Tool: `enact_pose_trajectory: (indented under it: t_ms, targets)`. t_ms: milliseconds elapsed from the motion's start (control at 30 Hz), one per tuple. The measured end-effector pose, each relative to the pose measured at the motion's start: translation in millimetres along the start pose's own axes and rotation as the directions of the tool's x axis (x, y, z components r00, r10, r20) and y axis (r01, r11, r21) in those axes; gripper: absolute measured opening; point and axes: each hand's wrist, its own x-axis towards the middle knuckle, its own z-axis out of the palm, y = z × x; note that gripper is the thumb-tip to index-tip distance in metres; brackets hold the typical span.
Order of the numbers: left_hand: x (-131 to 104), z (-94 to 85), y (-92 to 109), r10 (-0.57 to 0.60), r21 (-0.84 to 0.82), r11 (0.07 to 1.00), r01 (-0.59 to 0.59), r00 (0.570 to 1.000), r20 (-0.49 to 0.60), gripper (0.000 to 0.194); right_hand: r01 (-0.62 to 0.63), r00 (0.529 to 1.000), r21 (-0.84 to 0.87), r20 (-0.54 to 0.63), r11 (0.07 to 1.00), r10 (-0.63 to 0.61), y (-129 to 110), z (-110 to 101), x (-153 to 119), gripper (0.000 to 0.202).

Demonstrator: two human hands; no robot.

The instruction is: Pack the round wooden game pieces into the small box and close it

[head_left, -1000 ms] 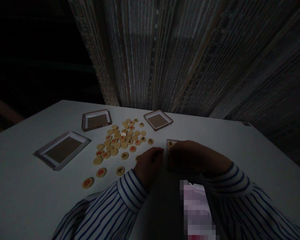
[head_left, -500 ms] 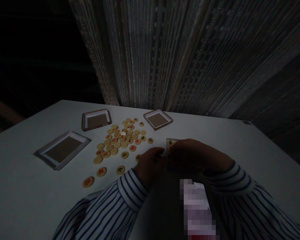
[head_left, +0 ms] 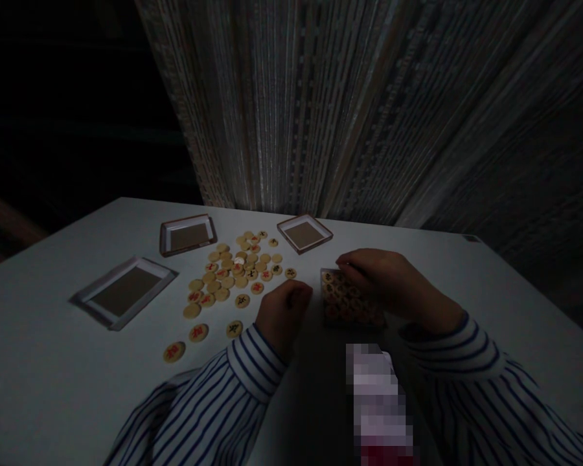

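Observation:
Round wooden Chinese chess pieces, marked in red or black or plain side up, lie in a loose heap on the white table. A small box to the right holds rows of such pieces. My left hand is curled closed between heap and box, apart from both; whatever is inside its fingers is hidden. My right hand is over the box's far right part, its fingers bent and held together. Its fingertips are dark, and I cannot make out whether they hold a piece.
Three shallow framed trays, one at the left, one behind it and one at the back, stand around the heap. A string curtain hangs behind the table. A blurred pale patch is at the front. The light is dim.
My right hand has lifted up and back, uncovering rows of pieces in the box. My left hand has drawn slightly left, away from the box, and its fingers are more curled.

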Motion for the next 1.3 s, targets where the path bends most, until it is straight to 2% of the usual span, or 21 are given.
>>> enact_pose_trajectory:
  t_ms: [333, 433, 500, 567, 700, 833, 933, 1133, 1300]
  targets:
    - [-2.7, 3.1, -0.6, 0.042, -0.02, 0.999, -0.043, 0.999, -0.017, 0.023, 0.029, 0.996, 0.012, -0.083, 0.999, -0.028, -15.8, -14.3, -11.8, 0.027]
    - [-4.3, 4.5, -2.6, 0.058, -0.002, 0.998, -0.058, 0.997, -0.048, 0.024, -0.011, 0.999, 0.021, -0.039, 1.0, 0.012, -16.8, -11.9, -24.0, 0.026]
    - [-6.2, 4.8, -2.2, 0.073, 0.041, 0.997, -0.071, 0.996, -0.053, 0.023, -0.038, 0.997, 0.053, -0.059, 0.998, 0.041, -13.9, -5.6, -36.0, 0.026]
    - [-8.5, 4.7, -0.2, 0.09, 0.089, 0.992, -0.087, 0.995, -0.034, 0.023, -0.094, 0.982, 0.13, -0.15, 0.987, 0.113, -8.6, 4.0, -49.7, 0.028]
    - [-13.3, 4.8, 5.2, 0.142, 0.162, 0.976, -0.143, 0.99, 0.019, 0.024, -0.273, 0.894, 0.237, -0.295, 0.932, 0.337, 5.9, 27.1, -72.7, 0.03]
    - [-16.0, 5.9, 8.4, 0.149, 0.186, 0.969, -0.161, 0.986, 0.081, 0.025, -0.453, 0.824, 0.296, -0.222, 0.841, 0.522, 19.1, 43.6, -81.3, 0.032]
    - [-17.2, 7.2, 7.6, 0.156, 0.196, 0.965, -0.175, 0.982, 0.106, 0.026, -0.532, 0.804, 0.286, -0.126, 0.797, 0.581, 23.9, 48.6, -81.7, 0.035]
    - [-17.9, 10.8, 2.1, 0.19, 0.18, 0.959, -0.217, 0.969, 0.157, 0.032, -0.541, 0.827, 0.286, 0.009, 0.791, 0.562, 20.8, 46.6, -80.0, 0.036]
    - [-18.4, 12.0, 0.4, 0.199, 0.149, 0.963, -0.223, 0.966, 0.163, 0.035, -0.511, 0.844, 0.348, 0.032, 0.786, 0.535, 18.6, 46.3, -78.4, 0.034]
